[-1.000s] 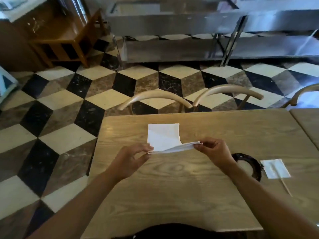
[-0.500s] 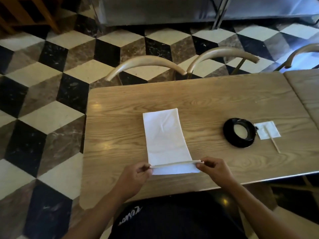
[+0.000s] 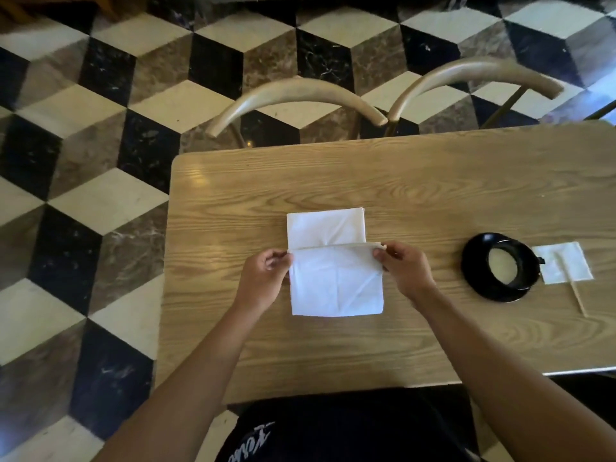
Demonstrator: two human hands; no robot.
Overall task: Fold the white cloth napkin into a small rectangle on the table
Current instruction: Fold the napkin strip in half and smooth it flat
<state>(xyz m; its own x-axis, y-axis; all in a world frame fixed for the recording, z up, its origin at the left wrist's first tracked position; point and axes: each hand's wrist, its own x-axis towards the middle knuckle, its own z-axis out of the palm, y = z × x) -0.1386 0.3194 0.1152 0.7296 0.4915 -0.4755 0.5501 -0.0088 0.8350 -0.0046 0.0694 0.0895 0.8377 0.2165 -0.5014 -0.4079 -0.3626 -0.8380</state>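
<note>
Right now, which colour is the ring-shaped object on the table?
The ring-shaped object is glossy black, its centre pale; the head view shows it.

Soft, even daylight, moderately bright, with no hard shadows. A pale sheen lies on the table (image 3: 416, 195) near its far left corner, and the floor (image 3: 100, 201) tiles carry a faint gloss. The napkin (image 3: 335, 281) reads bright white, close to washed out, though its creases show. The chair backs (image 3: 296, 91) look smeared, and the whole picture is slightly soft. Wide-angle bending curves the table edges and stretches the floor pattern toward the corners. The lower edge falls dark around black clothing (image 3: 333, 428)
</note>
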